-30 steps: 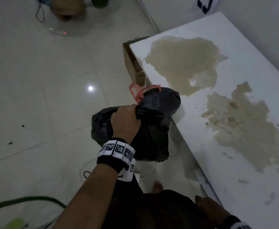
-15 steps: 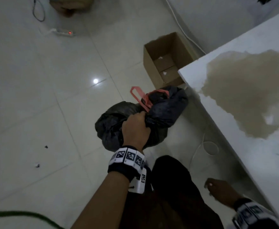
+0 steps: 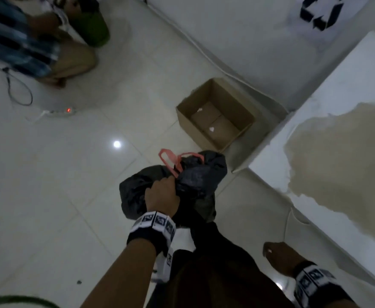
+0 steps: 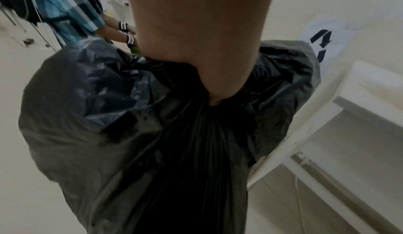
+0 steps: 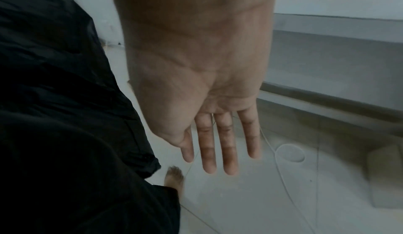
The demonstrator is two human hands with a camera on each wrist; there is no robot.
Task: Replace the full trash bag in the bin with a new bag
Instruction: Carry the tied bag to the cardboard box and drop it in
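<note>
A full black trash bag (image 3: 195,183) with red drawstring handles (image 3: 171,160) hangs above the tiled floor in the head view. My left hand (image 3: 162,194) grips its gathered neck from above. In the left wrist view the bag (image 4: 135,117) fills the frame under my left hand (image 4: 209,82), whose fingers are buried in the plastic. My right hand (image 3: 277,256) hangs at my side beside the table edge; in the right wrist view my right hand (image 5: 220,151) shows straight, spread fingers holding nothing. No bin is in view.
An open cardboard box (image 3: 215,114) stands on the floor by the wall. A white table (image 3: 346,90) with brown stains runs along the right. Another person (image 3: 37,47) crouches at the far left near a power strip (image 3: 62,112). A white cable (image 5: 290,151) lies under the table.
I have moved away from the table carrying the bag; the cardboard box and the crouching person have come into view. My right hand has dropped from the table edge to my side.
</note>
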